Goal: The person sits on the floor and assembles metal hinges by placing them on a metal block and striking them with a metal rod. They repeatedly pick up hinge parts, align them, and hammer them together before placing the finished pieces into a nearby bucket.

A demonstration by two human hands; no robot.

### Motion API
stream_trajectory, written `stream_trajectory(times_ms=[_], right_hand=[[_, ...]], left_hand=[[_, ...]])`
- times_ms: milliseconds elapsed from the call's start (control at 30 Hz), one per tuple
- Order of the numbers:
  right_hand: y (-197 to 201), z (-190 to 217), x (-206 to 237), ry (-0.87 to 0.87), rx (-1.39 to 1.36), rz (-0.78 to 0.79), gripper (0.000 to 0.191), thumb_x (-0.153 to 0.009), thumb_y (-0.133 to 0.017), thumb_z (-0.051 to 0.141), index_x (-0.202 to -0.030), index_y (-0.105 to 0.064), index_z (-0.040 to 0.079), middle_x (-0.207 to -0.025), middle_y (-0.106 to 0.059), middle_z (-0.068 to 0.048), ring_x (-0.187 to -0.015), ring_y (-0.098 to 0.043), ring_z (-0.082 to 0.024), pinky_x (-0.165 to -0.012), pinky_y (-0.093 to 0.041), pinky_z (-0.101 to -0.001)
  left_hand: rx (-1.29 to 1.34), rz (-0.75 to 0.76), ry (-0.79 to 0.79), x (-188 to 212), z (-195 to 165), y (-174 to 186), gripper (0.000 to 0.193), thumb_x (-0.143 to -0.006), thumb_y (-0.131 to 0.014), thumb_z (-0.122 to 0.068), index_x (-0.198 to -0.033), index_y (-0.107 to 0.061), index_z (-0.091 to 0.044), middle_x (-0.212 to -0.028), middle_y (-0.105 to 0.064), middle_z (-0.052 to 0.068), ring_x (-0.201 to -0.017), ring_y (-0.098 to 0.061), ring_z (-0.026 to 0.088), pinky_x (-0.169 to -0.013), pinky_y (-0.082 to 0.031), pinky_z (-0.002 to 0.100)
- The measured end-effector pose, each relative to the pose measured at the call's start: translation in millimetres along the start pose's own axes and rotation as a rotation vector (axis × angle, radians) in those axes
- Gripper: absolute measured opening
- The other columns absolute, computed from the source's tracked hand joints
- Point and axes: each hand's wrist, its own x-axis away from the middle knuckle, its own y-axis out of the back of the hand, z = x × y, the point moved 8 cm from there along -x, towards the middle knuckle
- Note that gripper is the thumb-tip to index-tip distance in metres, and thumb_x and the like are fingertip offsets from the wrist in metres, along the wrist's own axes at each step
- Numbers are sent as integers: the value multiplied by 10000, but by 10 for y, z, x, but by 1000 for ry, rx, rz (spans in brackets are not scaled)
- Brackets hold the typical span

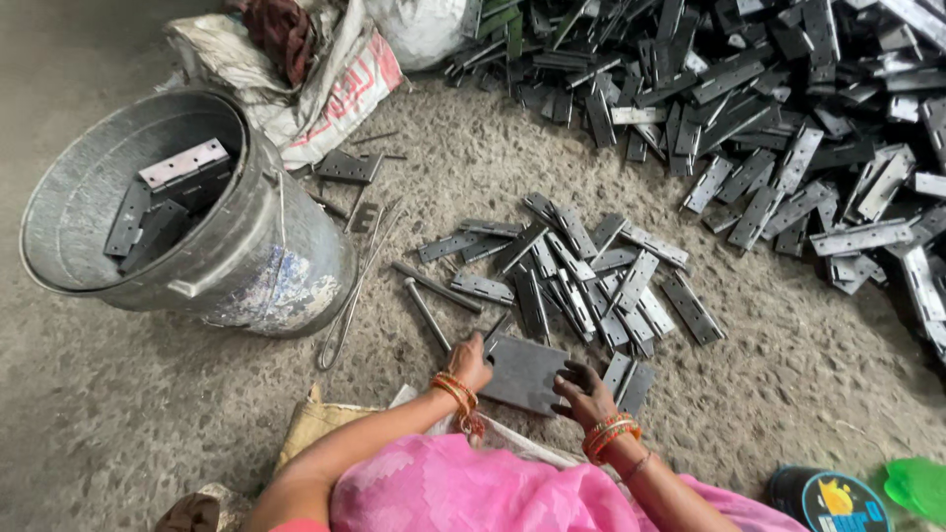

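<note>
A dark grey metal plate [522, 371] lies flat on the floor in front of me. My left hand [469, 361] rests on the plate's left edge, fingers curled over it. My right hand [583, 392] touches its right edge, fingers bent, beside a small hinge piece [628, 383]. Both wrists wear orange and red bangles. Beyond the plate lies a loose heap of grey metal hinges [581, 271]. A metal rod [427, 313] lies just left of the heap. Whether either hand grips the plate firmly is unclear.
A galvanised metal bucket [258, 258] at left holds a few hinges. A large pile of hinges [788, 108] fills the upper right. Sacks and cloth [305, 69] lie behind the bucket. A wire loop [347, 310] lies beside it. A round tin [828, 500] sits at lower right.
</note>
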Motion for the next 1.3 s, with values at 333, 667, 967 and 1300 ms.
stream_trajectory(times_ms=[333,667,967,1300], right_hand=[[-28,255,225,-3,-224,-109,418,-898,-766,246,-1167,-602,-29,-1010,-713,-189,-816,-742,-292,-650,-608,-387],[-258,603,578,152,-244,81,239,-922,-728,49,-1128,-622,-10,-1110,-741,-151,-969,-744,-247,-828,-651,-394],[-352,526,624,140,-275,189,380,-877,-627,-38,-1257,-628,-10,-1151,-744,-142,-995,-744,-253,-883,-629,-382],[-28,479,508,64,-41,213,136,-987,-719,69,-1111,-699,16,-964,-724,-71,-799,-663,-169,-691,-533,-320]], left_hand=[[129,184,-436,802,-1546,368,417,-1014,-635,-362,-1072,-471,17,-869,-592,243,-744,-634,426,-655,-511,523],[391,42,-445,934,-1520,756,212,-1020,-594,-168,-1099,-516,13,-984,-668,252,-905,-661,469,-736,-510,508],[136,17,-533,1022,-1338,668,150,-1000,-592,-97,-1098,-494,-39,-883,-673,188,-699,-690,383,-566,-530,456],[987,662,-72,437,-602,-362,474,-1031,-625,-415,-1214,-715,13,-1102,-764,102,-968,-677,106,-890,-551,260]])
